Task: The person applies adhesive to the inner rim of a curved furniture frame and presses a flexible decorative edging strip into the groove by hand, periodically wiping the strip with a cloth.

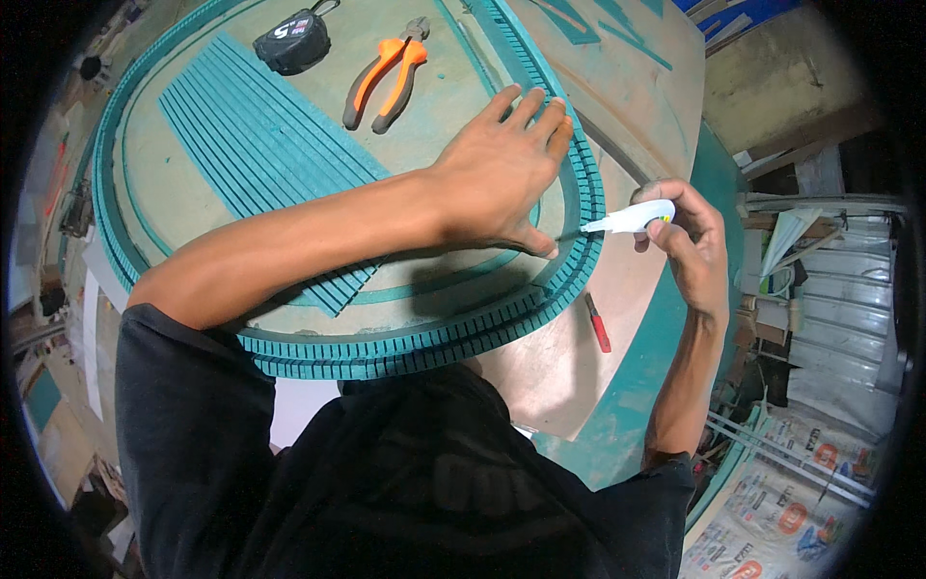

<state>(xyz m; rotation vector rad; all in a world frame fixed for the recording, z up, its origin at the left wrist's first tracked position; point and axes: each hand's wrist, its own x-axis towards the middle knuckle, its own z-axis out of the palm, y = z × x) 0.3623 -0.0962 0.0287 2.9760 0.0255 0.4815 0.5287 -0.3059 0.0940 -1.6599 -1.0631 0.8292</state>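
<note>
A teal strip with many slots cut across it [434, 340] bends into a large rounded loop on the work surface. My left hand [506, 169] lies with its fingers spread, fingertips on the loop's right side and thumb close to its inner edge. Outside that same bend, my right hand [693, 236] grips a small white glue bottle [632, 218]. The bottle lies nearly level, and its narrow nozzle points left at the slotted edge. From this view I cannot tell whether the nozzle touches the strip or whether glue is coming out.
Inside the loop lie a grooved teal panel [260, 125], orange-handled pliers [371, 87] and a black tape measure [292, 43]. A red-handled tool [599, 328] rests outside the loop at the right. Teal offcuts [627, 39] lie at the far edge. Clutter stands beyond the table's right side.
</note>
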